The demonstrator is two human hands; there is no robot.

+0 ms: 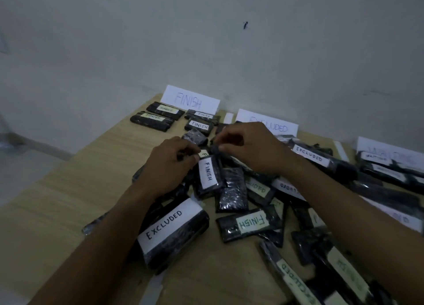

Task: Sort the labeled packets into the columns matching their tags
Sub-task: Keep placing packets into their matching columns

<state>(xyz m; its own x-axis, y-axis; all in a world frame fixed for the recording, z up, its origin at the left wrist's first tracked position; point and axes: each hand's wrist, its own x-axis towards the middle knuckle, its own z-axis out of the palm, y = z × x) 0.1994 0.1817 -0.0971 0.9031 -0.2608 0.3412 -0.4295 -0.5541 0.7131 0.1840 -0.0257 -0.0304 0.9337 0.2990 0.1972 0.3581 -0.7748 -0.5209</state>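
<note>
Shiny black packets [231,190] with white word tags lie in a messy heap, and four FINISH packets [197,125] lie flat just in front of the FINISH sign [190,99].

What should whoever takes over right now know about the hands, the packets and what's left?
Hands: left hand and right hand both pinch one packet over the pile; its tag shows only "F".
Done: four FINISH packets lie below the FINISH sign; others lie by the EXCLUDED sign and the unreadable right sign.
Left: the mixed pile mid-table, including a FINISH-tagged packet and a large EXCLUDED packet.
</note>
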